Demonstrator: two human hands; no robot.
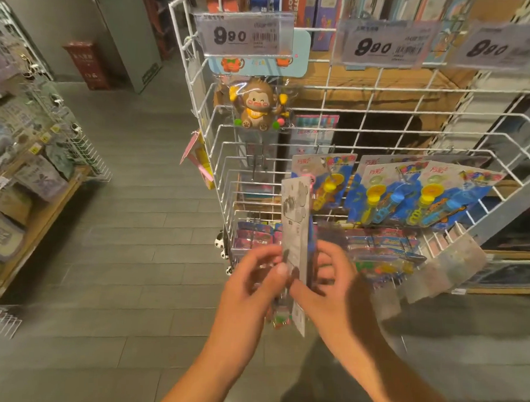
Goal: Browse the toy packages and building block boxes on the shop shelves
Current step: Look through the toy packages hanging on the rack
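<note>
Both my hands hold a flat toy package [296, 220] upright in front of the white wire rack [223, 156]. Its grey printed back faces me, turned almost edge-on. My left hand [254, 288] pinches its left edge near the bottom, and my right hand [330, 282] grips it from the right. Blue and yellow bubble wand packs [422, 195] hang on hooks just behind. A brown monkey toy [259, 105] in a clear bag hangs higher up on the left of the rack. Building block boxes [323, 24] stand on the shelf behind the rack.
Price tags reading 9.90 [243, 32] hang along the rack's top. More toy packs [383, 248] sit low in the rack. A wooden shelf with bags [30, 190] stands at the left across a grey tiled aisle [133, 256]. A red box [87, 65] is at the far wall.
</note>
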